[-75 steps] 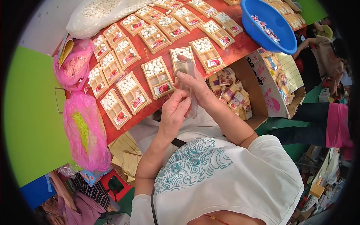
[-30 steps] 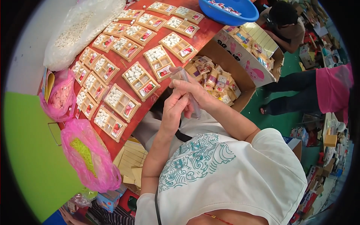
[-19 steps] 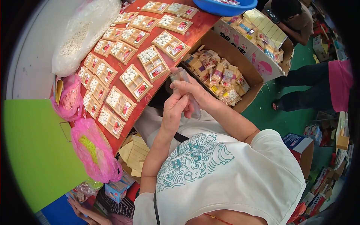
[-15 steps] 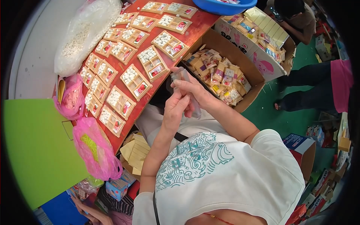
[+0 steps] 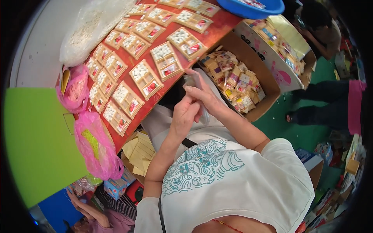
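My left hand and my right hand are together in front of my lap, just off the table's edge. Between them is a narrow bundle of clear plastic, apparently thin bags; the fingers cover much of it. The right hand wraps around its upper part, and the left fingers pinch it lower down. Closest on the red table are several light wooden compartment trays, such as this tray. Each carries small white pellets in one section and a small strawberry-printed packet in another.
A large clear bag of white pellets and pink plastic bags lie along the table's left side. Right of my hands stands a cardboard box full of packed trays. A blue basin is at the far end. Other people are nearby.
The view has turned slightly, shifting the table and boxes in the picture. My hands stay together on the clear plastic, with the fingers slightly moved and less of the plastic showing.
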A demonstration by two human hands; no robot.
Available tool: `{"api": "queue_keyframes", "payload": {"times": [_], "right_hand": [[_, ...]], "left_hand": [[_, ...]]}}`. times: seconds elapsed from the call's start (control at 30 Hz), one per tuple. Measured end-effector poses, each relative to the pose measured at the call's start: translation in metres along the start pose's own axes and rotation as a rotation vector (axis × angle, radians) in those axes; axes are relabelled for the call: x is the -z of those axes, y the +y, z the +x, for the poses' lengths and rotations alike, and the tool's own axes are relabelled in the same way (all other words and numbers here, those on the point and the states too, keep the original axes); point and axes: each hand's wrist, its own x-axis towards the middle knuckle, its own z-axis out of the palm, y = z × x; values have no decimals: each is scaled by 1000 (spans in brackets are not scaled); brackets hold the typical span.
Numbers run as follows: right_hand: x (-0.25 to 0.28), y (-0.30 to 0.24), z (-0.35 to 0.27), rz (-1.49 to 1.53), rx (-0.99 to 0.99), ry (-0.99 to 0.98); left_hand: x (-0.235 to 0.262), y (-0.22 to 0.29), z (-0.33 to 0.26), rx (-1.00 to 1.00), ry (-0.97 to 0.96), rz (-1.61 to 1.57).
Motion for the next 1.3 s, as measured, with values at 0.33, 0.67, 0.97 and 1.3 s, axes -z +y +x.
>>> {"api": "queue_keyframes", "payload": {"times": [0.33,0.67,0.97,1.3], "right_hand": [[1,29,12,203,-60,-130],[13,32,11,382,-210,-160],[20,36,13,407,-220,-114],[11,35,20,363,-224,-158]], "left_hand": [[41,-8,-20,80,66,-183],[135,24,30,-80,188,-376],[186,9,60,102,229,-354],[182,31,29,186,497,386]]}}
